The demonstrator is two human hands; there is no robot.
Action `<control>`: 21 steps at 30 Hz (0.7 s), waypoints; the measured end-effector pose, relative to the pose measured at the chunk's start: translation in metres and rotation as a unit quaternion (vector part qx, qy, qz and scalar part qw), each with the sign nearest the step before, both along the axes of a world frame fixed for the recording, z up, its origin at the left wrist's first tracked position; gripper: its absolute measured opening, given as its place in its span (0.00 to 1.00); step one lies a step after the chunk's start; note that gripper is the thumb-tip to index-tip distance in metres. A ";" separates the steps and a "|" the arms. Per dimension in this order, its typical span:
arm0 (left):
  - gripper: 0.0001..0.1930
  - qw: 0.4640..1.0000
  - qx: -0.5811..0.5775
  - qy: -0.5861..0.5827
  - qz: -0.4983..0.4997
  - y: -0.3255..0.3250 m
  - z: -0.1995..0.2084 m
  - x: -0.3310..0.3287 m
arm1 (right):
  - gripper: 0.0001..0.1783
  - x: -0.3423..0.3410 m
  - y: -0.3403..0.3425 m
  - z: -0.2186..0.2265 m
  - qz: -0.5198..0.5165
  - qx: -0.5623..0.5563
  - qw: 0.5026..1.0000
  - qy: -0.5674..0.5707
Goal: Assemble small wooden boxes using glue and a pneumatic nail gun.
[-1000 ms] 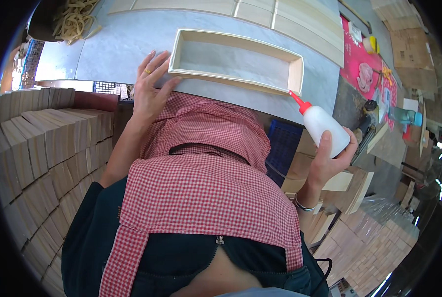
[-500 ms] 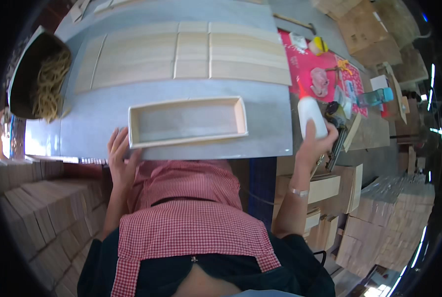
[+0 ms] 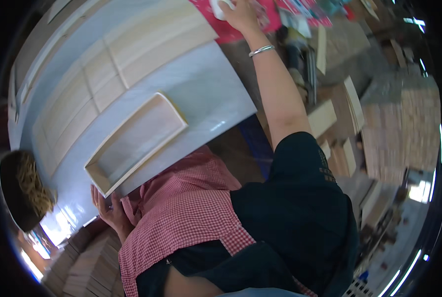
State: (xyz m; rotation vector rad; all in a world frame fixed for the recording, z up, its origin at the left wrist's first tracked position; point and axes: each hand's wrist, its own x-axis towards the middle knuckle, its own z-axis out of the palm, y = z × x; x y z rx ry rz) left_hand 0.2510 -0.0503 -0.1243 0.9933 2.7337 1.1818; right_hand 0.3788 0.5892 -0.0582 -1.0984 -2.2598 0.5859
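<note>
A shallow rectangular wooden frame (image 3: 147,163) lies on the grey tabletop, its thin walls standing around bare table. My left hand (image 3: 111,213) rests by its near left corner, fingers extended and thumb apart, not gripping it. Stretched far forward, my right hand (image 3: 242,19) is wrapped around a white squeeze bottle (image 3: 218,9) over the pink mat (image 3: 260,22). The bottle's top is cut off by the picture's upper edge.
Thin wooden panels (image 3: 117,49) lie side by side across the far tabletop. At the left table edge hangs a dark bin (image 3: 14,185) of rubber bands (image 3: 33,185). Metal tools (image 3: 311,74) lie right of my forearm. Stacked wooden pieces (image 3: 396,131) stand farther right.
My right hand has carried the white bottle forward, away from my body, to the pink mat. My left hand stays by the frame's corner. The whole view has turned and shifted.
</note>
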 end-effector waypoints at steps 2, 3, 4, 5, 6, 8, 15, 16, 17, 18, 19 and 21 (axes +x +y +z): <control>0.26 0.999 -0.011 -0.011 0.029 0.004 0.000 -0.001 | 0.15 0.044 -0.039 0.028 -0.146 0.002 0.989 -0.040; 0.26 0.999 -0.011 -0.014 0.040 0.007 0.000 -0.003 | 0.18 0.083 -0.063 0.050 -0.209 -0.037 0.977 -0.031; 0.26 1.000 -0.009 -0.018 0.020 0.010 0.000 -0.005 | 0.19 0.131 -0.068 0.032 -0.205 0.284 0.921 0.169; 0.25 0.999 -0.020 -0.018 0.026 0.007 -0.002 -0.006 | 0.18 0.175 -0.072 0.023 -0.240 0.324 0.886 0.228; 0.26 0.999 -0.029 -0.015 0.041 0.001 -0.004 -0.005 | 0.19 0.213 -0.096 0.029 -0.353 0.285 0.877 0.157; 0.26 0.997 -0.043 -0.012 0.062 -0.004 -0.009 -0.007 | 0.27 0.319 -0.096 -0.017 -0.474 0.301 0.827 -0.002; 0.29 0.998 -0.045 -0.004 0.042 -0.007 -0.018 -0.011 | 0.55 0.359 -0.181 -0.066 -0.573 -0.190 0.769 -0.211; 0.30 0.998 -0.051 -0.003 0.031 -0.004 -0.016 -0.012 | 0.55 0.365 -0.185 -0.076 -0.572 -0.192 0.767 -0.219; 0.30 0.998 -0.055 -0.001 0.029 -0.003 -0.014 -0.011 | 0.55 0.363 -0.183 -0.083 -0.564 -0.191 0.771 -0.227; 0.30 0.998 -0.058 0.000 0.027 -0.004 -0.013 -0.011 | 0.55 0.362 -0.181 -0.089 -0.555 -0.189 0.775 -0.236; 0.30 0.998 -0.054 -0.002 0.033 -0.004 -0.013 -0.010 | 0.55 0.361 -0.181 -0.092 -0.552 -0.184 0.779 -0.236; 0.31 0.999 -0.046 0.003 0.013 -0.003 -0.012 -0.009 | 0.55 0.362 -0.186 -0.093 -0.573 -0.178 0.779 -0.183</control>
